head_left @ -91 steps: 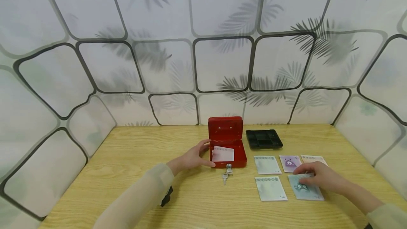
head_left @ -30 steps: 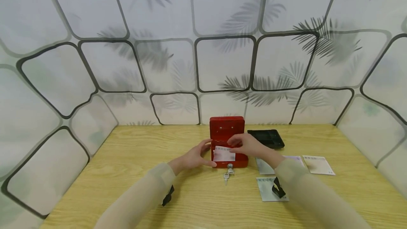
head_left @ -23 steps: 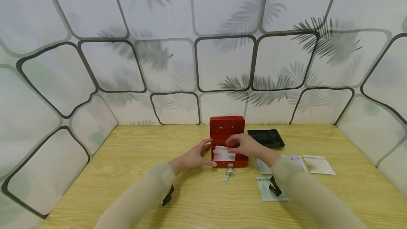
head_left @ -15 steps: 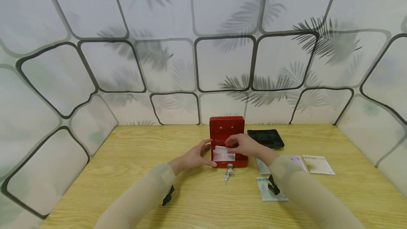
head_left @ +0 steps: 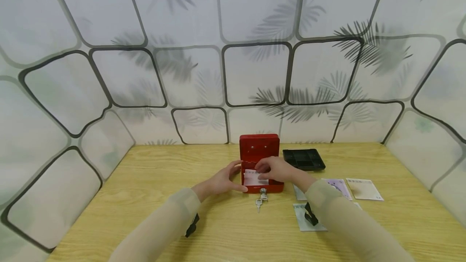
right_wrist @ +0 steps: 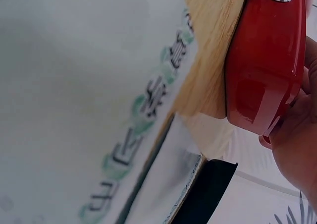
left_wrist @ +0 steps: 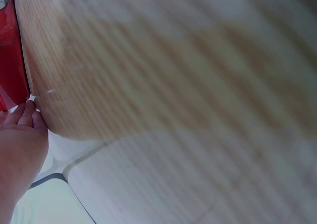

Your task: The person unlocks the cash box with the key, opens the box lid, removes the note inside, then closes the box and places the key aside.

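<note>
A red metal cash box stands with its lid raised, and paper play banknotes lie inside it. My left hand holds the box's left side, thumb at the front corner and fingers toward the back. In the left wrist view, fingertips of that hand touch the box's red wall. My right hand reaches over the right wall, its curled thumb and fingers at the right edge of a note; the wall hides its fingertips in the right wrist view. Keys hang from the lock at the front.
A black compartment tray sits right of the box. On the wooden table lie more notes: a purple one, an orange-white one and pale green ones, partly under the right sleeve. A patterned curtain encloses the table.
Three seconds ago my right hand was on a teal note at the right; it moved left into the cash box. Lately it has dipped lower and the note inside sits straighter. My left hand stays put.
</note>
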The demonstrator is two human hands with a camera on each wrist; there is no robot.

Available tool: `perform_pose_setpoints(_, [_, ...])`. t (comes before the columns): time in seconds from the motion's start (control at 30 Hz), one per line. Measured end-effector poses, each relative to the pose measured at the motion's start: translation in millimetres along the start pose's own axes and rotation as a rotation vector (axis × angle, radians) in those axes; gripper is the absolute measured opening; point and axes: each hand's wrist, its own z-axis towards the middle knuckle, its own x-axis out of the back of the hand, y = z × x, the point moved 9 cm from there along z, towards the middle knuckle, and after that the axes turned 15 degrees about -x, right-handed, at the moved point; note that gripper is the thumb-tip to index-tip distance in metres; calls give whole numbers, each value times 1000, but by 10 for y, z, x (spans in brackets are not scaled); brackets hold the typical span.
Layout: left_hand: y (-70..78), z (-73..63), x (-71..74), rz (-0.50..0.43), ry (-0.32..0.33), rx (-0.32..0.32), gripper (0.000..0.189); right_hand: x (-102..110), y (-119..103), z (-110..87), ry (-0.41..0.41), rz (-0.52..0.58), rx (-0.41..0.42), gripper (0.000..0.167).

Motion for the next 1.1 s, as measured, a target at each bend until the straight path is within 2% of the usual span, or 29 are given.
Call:
perform_pose_setpoints(0.23, [15, -11, 3, 9, -2, 8, 90, 0, -14, -8, 4, -1, 17, 26])
perform_pose_setpoints(0.53, [18, -23, 1, 14, -4, 11, 90, -8, 7, 19, 38, -41, -32, 27])
perform_pose_setpoints(0.67, [20, -28, 2, 7, -2, 10, 90, -28, 1, 23, 43, -62, -26, 27])
perform_pose_setpoints(1.1, [25, -7, 1, -5, 5, -16, 89, 52, -2, 37, 91, 54, -16, 28])
